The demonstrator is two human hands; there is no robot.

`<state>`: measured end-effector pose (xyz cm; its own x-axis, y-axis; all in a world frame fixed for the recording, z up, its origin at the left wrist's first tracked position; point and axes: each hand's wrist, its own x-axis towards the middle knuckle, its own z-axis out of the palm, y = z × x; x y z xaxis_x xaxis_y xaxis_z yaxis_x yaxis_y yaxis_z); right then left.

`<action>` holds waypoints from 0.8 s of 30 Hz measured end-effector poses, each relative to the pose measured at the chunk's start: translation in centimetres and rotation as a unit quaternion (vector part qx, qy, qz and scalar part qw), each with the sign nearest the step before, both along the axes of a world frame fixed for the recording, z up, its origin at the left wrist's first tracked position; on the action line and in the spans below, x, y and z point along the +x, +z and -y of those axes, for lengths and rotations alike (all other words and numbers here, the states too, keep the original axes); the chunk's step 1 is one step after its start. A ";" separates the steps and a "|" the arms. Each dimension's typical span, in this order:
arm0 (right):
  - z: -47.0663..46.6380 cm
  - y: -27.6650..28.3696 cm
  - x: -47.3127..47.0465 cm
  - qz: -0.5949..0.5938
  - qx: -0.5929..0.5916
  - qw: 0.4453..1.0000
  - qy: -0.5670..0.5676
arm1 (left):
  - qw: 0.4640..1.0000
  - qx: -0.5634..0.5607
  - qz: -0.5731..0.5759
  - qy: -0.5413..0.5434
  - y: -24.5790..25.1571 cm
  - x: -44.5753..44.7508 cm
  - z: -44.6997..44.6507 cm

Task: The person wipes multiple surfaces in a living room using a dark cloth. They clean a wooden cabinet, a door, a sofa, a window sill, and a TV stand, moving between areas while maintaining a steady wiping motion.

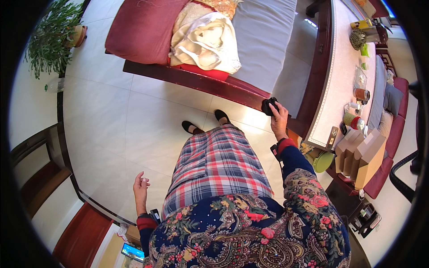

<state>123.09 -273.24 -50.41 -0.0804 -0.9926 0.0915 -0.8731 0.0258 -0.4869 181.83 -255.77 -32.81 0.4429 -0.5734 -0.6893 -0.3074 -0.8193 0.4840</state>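
My right hand is stretched forward and grips a small black object, whose kind I cannot tell, at the corner of the dark red wooden bench frame. Down at my left side, my left hand hangs in the air above the tiled floor, fingers apart and holding nothing. On the bench lie a dark red cushion, a cream cloth bundle and a grey seat cover. Black devices are strapped at both wrists.
To the right runs a long table with a pale cover, bearing jars and cups along its far side. Open cardboard boxes and a green bin are near its close end. A potted plant and wooden chair stand left.
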 end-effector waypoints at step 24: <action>21.4 -2.1 40.4 0.107 -0.097 0.961 0.235 | 0.951 0.074 -0.051 0.294 1.9 1.5 -24.0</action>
<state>163.50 -294.67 -52.55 0.3356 -0.8896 0.3099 -0.6458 -0.4567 -0.6118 183.34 -231.76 -30.89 0.5837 -0.1391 -0.8000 0.2683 -0.8968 0.3518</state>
